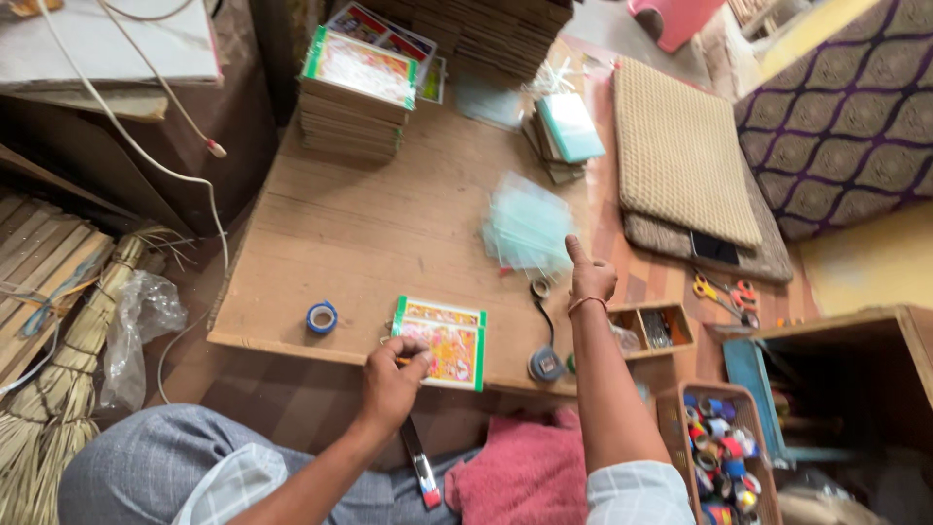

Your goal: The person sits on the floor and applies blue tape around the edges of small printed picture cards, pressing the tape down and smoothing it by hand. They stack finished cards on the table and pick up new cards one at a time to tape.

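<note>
Pinching near edge of green-bordered printed card (442, 340), left hand (392, 374); right hand (591, 280), forefinger raised, empty, just below-right of clear plastic sleeves (527, 228), nearer of 2.

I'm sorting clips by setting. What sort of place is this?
Probably a small home workshop for packing printed cards: stacks of cards on a low wooden board, clear plastic sleeves, a basket of tape rolls.
</note>
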Demonstrator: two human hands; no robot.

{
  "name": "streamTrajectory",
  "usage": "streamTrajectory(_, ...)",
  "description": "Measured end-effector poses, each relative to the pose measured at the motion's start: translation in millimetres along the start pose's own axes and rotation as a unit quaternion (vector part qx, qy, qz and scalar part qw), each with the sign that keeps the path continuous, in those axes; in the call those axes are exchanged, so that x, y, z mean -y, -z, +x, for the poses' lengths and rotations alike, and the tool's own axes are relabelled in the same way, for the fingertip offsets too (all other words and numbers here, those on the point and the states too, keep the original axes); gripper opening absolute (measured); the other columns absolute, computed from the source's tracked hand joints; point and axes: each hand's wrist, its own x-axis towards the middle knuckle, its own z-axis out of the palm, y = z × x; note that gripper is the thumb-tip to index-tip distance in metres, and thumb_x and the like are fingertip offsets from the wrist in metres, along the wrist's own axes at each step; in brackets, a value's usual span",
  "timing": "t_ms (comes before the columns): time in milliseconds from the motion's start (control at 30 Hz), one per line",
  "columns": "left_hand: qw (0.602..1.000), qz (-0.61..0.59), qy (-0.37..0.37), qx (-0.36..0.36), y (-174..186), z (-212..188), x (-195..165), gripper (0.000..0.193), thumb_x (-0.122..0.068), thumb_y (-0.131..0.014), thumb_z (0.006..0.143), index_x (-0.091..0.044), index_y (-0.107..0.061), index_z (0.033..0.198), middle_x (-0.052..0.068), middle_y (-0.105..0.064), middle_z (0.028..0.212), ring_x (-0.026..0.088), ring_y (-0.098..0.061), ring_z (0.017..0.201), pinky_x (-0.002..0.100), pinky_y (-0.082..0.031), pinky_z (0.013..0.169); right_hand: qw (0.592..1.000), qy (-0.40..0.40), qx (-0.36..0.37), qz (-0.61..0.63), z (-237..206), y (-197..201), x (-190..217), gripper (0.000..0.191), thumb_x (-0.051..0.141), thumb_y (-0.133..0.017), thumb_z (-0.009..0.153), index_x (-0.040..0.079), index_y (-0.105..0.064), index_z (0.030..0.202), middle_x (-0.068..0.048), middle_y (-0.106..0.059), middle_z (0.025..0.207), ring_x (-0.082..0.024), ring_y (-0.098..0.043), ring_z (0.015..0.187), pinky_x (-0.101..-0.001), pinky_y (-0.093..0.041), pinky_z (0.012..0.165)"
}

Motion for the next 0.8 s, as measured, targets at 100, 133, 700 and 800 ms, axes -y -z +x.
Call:
streamTrajectory(100,0.999,0.023,-0.044,-0.008,1.2,6.7,-1.9,0.014,-0.013,-0.074,0.082,0.0,-0.073,0.09,0.007,-0.075,0.079,0.012,-0.071,0.072,0.029,-0.058,0.067,0.997,0.009,-0.068,-0.047,16.5,-32.2,14.4,0.092,0.06,-0.102,0.062,-0.015,-0.069,0.106,-0.024,-0.069,0.107,-0.032,-0.064,0.091,-0.0428,-0.051,0.083)
streamTrajectory(133,0.999,0.022,-0.039,-0.009,1.1,8.4,-2.9,0.015,-0.013,-0.074,0.082,0.0,-0.074,0.09,0.007,-0.076,0.079,0.012,-0.071,0.073,0.029,-0.058,0.068,0.994,0.02,-0.099,-0.051,21.4,-41.4,15.0,0.096,0.058,-0.107,0.057,-0.014,-0.067,0.107,-0.026,-0.067,0.11,-0.034,-0.064,0.098,-0.0421,-0.05,0.09)
streamTrajectory(700,0.998,0.048,-0.044,0.002,4.2,9.6,-9.4,0.016,-0.015,-0.075,0.081,-0.001,-0.074,0.09,0.008,-0.076,0.08,0.015,-0.069,0.073,0.033,-0.057,0.068,0.958,-0.126,0.087,0.242,51.6,-10.5,-37.9,0.014,0.004,-0.076,0.089,0.005,-0.073,0.102,-0.005,-0.069,0.086,-0.017,-0.063,0.068,-0.0317,-0.049,0.056)
streamTrajectory(800,0.999,0.023,-0.036,0.008,5.7,6.4,-11.7,0.015,-0.014,-0.073,0.082,-0.001,-0.072,0.09,0.008,-0.076,0.079,0.014,-0.073,0.072,0.031,-0.059,0.068,0.934,-0.094,0.123,0.323,35.5,17.5,-36.1,0.011,0.01,-0.073,0.094,0.007,-0.072,0.104,-0.005,-0.071,0.087,-0.015,-0.06,0.068,-0.0288,-0.047,0.055)
